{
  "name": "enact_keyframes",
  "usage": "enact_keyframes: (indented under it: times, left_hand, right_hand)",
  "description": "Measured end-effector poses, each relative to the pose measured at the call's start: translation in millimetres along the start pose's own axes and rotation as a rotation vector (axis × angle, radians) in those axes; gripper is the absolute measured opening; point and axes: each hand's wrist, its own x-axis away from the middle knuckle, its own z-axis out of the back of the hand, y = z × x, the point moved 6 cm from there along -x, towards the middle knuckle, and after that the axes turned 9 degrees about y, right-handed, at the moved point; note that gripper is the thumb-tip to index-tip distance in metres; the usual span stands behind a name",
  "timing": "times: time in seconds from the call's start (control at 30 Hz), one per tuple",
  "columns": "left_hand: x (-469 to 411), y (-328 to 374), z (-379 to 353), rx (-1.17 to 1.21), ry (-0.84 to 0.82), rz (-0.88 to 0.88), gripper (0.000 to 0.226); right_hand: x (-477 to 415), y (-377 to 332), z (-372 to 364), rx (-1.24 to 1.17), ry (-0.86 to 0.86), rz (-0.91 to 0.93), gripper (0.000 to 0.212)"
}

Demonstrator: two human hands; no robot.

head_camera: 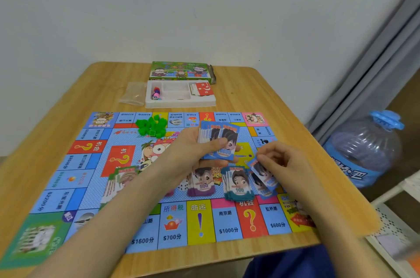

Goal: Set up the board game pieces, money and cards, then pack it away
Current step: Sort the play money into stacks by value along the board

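Observation:
A colourful paper game board (95,186) lies spread on the wooden table. My left hand (193,150) grips a stack of blue play-money notes (219,139) above the board's middle. My right hand (279,159) pinches a single blue note (261,171) over a small blue pile (263,189). On the board lie a teal 100 pile (238,184), a purple 500 pile (202,183) and a green pile (122,175) partly behind my left forearm. Green plastic houses (152,125) are heaped near the far edge. A white die (183,185) peeks out under my left wrist.
Behind the board stand a white plastic tray (179,100) with pawns (156,93) and red cards (203,89), the green game box (180,72) and a clear bag (134,93). A large water bottle (363,150) stands on the floor at the right, beside a white rack (393,227).

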Motion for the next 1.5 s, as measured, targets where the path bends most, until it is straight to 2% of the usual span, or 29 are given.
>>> enact_keyframes:
  times: [0.37,0.57,0.73,0.87,1.27,1.4,1.5]
  left_hand:
    - [2.4,1.7,-1.4,-0.007,0.003,0.021,0.01]
    - [1.9,1.5,-0.7,-0.004,0.001,0.02,0.014]
    - [1.8,1.5,-0.8,-0.008,0.004,0.025,0.023]
    - [2.9,2.2,0.0,0.003,0.005,0.029,0.015]
    - [2.8,0.6,-0.7,-0.018,-0.011,0.038,0.021]
    - [2.2,0.9,-0.7,-0.017,-0.007,0.038,0.017]
    - [2.4,1.2,-1.9,-0.02,-0.02,0.033,0.022]
  right_hand:
    - [3.8,1.9,-8.5,0.382,-0.038,0.206,0.023]
    - [5.5,-0.2,-10.9,0.58,-0.049,0.356,0.014]
    - [6.2,-0.2,-12.9,0.602,-0.057,0.379,0.014]
    - [5.6,2.0,-13.4,0.607,-0.061,0.37,0.012]
    - [3.8,1.0,-7.7,0.491,0.003,0.341,0.006]
    - [3.0,5.2,-13.3,0.615,-0.044,0.391,0.012]
    - [3.1,6.5,-14.2,0.642,-0.055,0.406,0.014]
